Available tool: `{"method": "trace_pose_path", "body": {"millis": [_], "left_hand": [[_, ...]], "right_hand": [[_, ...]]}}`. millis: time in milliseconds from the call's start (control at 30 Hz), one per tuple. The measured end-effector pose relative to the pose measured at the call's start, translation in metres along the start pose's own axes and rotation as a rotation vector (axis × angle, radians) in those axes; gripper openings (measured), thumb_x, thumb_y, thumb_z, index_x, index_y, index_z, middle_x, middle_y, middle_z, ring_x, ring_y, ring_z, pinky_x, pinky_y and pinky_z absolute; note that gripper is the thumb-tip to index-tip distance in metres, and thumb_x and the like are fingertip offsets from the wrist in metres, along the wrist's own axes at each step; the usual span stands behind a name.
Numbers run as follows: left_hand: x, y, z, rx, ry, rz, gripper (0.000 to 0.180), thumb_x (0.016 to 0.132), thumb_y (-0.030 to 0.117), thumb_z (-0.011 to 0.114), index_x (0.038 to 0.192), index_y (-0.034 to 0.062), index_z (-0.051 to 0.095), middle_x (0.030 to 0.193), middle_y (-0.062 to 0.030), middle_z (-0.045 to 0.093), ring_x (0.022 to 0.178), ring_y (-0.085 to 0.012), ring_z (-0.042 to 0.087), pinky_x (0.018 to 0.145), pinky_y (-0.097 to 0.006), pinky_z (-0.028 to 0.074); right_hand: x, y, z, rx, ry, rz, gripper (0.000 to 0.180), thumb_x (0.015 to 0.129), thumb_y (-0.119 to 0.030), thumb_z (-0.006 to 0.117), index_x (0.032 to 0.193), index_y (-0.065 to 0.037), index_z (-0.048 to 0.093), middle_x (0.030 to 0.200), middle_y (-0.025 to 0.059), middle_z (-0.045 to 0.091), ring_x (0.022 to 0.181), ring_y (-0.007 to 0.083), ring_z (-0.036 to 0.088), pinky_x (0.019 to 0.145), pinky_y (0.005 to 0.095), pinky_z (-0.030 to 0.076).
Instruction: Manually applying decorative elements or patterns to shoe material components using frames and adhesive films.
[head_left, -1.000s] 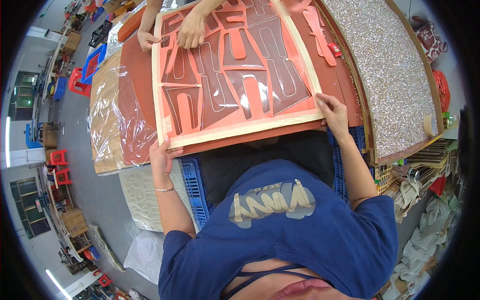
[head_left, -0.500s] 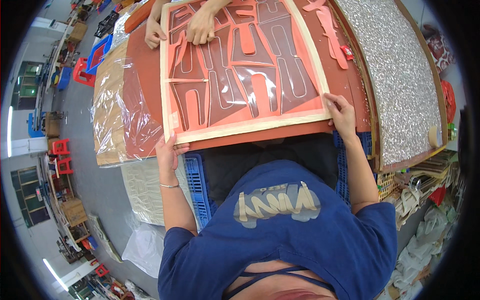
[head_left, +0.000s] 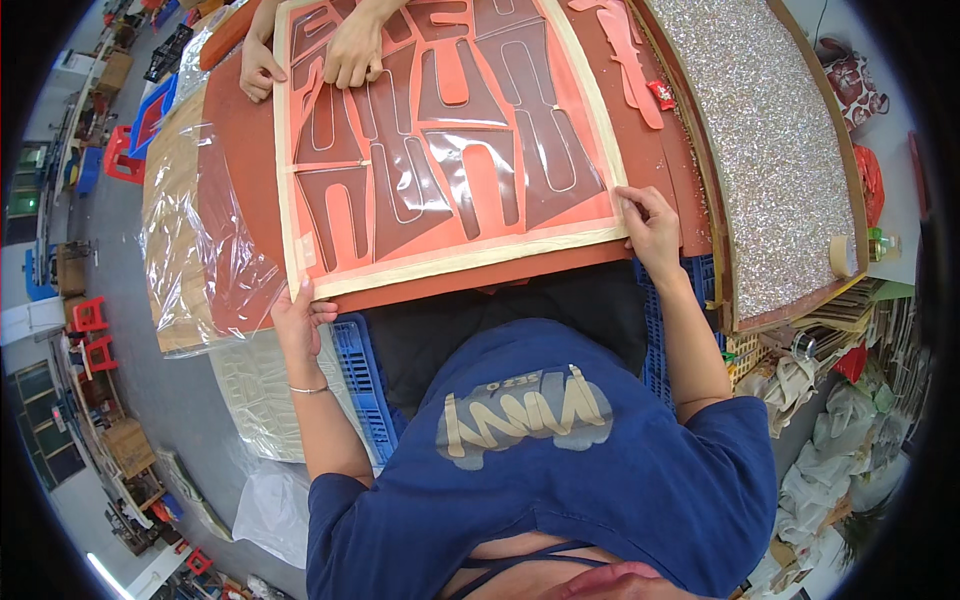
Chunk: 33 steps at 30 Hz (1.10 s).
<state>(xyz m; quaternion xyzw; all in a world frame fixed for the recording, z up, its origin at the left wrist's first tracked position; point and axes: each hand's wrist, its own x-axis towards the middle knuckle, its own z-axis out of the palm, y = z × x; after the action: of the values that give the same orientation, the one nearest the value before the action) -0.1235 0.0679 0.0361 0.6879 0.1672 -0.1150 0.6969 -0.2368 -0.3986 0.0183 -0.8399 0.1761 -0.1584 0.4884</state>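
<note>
A coral panel (head_left: 385,217) with a cream tape border lies on the reddish-brown table cover. Dark brown shaped pieces (head_left: 559,150) sit in it, with glossy clear film over some of them. My left hand (head_left: 303,318) holds the near left corner, thumb at the border and fingers curled beside it. At the near right corner, my right hand (head_left: 652,230) pinches the edge between thumb and fingers. Across from me, another person's hand (head_left: 355,50) presses on a piece at the far left, while their other hand (head_left: 259,70) touches the left border.
Coral strips (head_left: 630,65) and a small red packet (head_left: 662,95) lie to the right. Beyond stands a glittery silver board (head_left: 770,150) with a tape roll (head_left: 843,256). Clear plastic film (head_left: 225,250) covers the table's left end. Blue crates (head_left: 362,365) stand below the near edge.
The whole scene has shifted left in the picture. Both my hands keep the panel's corners. The dark piece near the other person's fingers shows broader and flatter than before.
</note>
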Motion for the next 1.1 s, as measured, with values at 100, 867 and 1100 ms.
{"method": "trace_pose_path", "body": {"millis": [100,867,1100], "left_hand": [[0.004,-0.002,-0.006,0.001,-0.001,-0.019,0.021,0.091,0.019,0.059,0.093,-0.0014,0.057,0.071,-0.0113,0.064,0.049,-0.0159,0.062,0.038,-0.022,0.05],[-0.001,-0.001,-0.002,0.002,0.138,-0.073,0.025,0.089,0.024,0.063,0.089,0.0004,0.054,0.064,-0.0108,0.062,0.042,-0.0128,0.057,0.033,-0.021,0.044],[0.001,-0.002,-0.002,0.004,0.14,-0.068,0.027,0.088,0.024,0.063,0.089,-0.001,0.054,0.065,-0.011,0.062,0.042,-0.0127,0.057,0.033,-0.022,0.045]], "right_hand": [[0.001,0.0,0.003,-0.056,0.024,-0.046,0.018,0.085,0.0,0.054,0.1,0.002,0.065,0.077,0.0044,0.053,0.06,0.0093,0.051,0.049,0.0218,0.043],[0.001,-0.004,0.003,-0.186,-0.003,-0.075,0.019,0.09,-0.006,0.056,0.104,0.003,0.064,0.081,0.0054,0.055,0.069,0.0115,0.052,0.059,0.0239,0.042],[0.004,0.007,0.004,-0.16,0.006,-0.154,0.018,0.089,-0.005,0.056,0.104,0.003,0.064,0.081,0.0061,0.056,0.071,0.0118,0.053,0.062,0.024,0.042]]}}
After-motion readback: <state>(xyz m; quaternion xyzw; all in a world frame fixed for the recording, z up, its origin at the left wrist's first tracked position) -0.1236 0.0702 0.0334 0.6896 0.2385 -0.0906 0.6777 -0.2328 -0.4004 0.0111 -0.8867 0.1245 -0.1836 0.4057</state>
